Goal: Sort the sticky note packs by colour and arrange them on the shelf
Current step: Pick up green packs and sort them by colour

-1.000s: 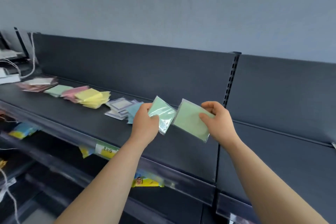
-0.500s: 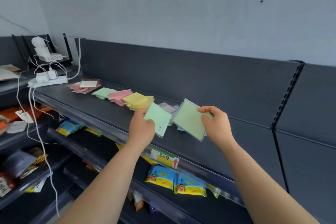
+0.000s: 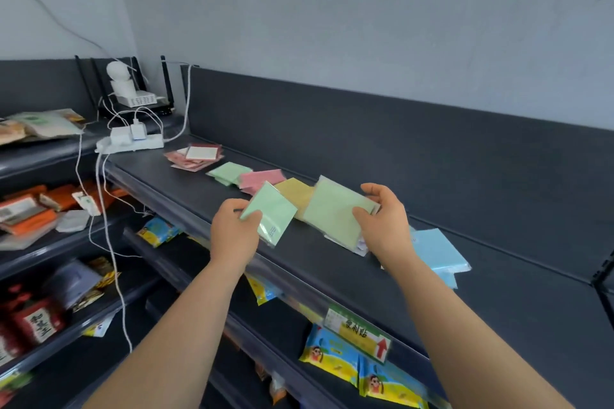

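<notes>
My left hand [image 3: 234,232] pinches a small green sticky note pack [image 3: 273,212] by its left corner, above the dark shelf [image 3: 312,262]. My right hand [image 3: 384,222] holds a larger pale green pack [image 3: 335,209] by its right edge, tilted over the shelf. On the shelf behind lie a yellow pile [image 3: 294,189], a pink pile [image 3: 260,179], a green pile [image 3: 227,172] and a red-and-white pile [image 3: 196,156]. Light blue packs [image 3: 437,252] lie to the right of my right wrist. White packs [image 3: 357,247] peek out under the larger green pack.
A white power strip [image 3: 131,143] with plugs and cables sits at the shelf's left end, a router and small camera [image 3: 128,90] behind it. Lower shelves hold snack packets [image 3: 335,355]. A yellow price label [image 3: 358,335] hangs on the shelf's front edge.
The view has swung left and closer to the shelf. Both hands, each still holding its green pack, now hover over the yellow pile, nearer the sorted piles.
</notes>
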Tool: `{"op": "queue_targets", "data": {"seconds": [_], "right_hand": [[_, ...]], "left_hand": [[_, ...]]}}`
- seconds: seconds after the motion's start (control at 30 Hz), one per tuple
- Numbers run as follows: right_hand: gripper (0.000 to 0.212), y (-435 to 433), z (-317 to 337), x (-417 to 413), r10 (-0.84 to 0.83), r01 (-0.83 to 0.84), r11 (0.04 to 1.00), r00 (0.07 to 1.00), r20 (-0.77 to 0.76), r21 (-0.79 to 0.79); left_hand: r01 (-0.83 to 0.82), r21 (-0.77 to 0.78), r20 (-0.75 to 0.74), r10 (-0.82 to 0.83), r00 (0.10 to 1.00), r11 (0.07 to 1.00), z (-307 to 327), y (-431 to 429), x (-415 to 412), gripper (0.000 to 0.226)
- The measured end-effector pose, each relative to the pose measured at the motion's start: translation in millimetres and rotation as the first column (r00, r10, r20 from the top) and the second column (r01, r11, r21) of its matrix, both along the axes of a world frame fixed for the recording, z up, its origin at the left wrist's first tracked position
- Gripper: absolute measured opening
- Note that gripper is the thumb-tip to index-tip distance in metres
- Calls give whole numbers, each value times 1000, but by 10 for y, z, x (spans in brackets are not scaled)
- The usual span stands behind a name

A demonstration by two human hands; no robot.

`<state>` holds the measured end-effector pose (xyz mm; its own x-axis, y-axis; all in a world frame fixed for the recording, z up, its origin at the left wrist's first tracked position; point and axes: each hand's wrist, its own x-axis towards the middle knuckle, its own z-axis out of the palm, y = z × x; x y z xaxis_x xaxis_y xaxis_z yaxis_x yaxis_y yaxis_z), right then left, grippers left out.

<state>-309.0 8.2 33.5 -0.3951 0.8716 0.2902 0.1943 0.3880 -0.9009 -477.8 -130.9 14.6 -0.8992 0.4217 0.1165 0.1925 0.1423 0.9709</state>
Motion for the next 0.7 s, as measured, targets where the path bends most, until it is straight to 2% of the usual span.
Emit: {"op": "queue_targets", "data": {"seconds": [0.13, 0.33, 0.5, 0.7], "right_hand": [[43, 192, 95, -401, 43, -43, 999, 998, -39, 3], [42, 342, 107, -1032, 103, -104, 994, 994, -43, -16], [43, 511, 172, -1579, 118, -118, 993, 993, 3, -10], [36, 640, 198, -2290, 36, -34, 998, 999, 31, -57]], "left_hand": [[-78, 112, 59, 72, 996, 991, 0, 128, -356, 13], [-145, 161, 138, 124, 983, 976, -27, 305, -948, 16], [-107, 168, 195, 74, 978, 980, -3, 504, -1531, 28], [-4, 123, 191, -20, 981, 992, -59, 778, -2303, 21]]}}
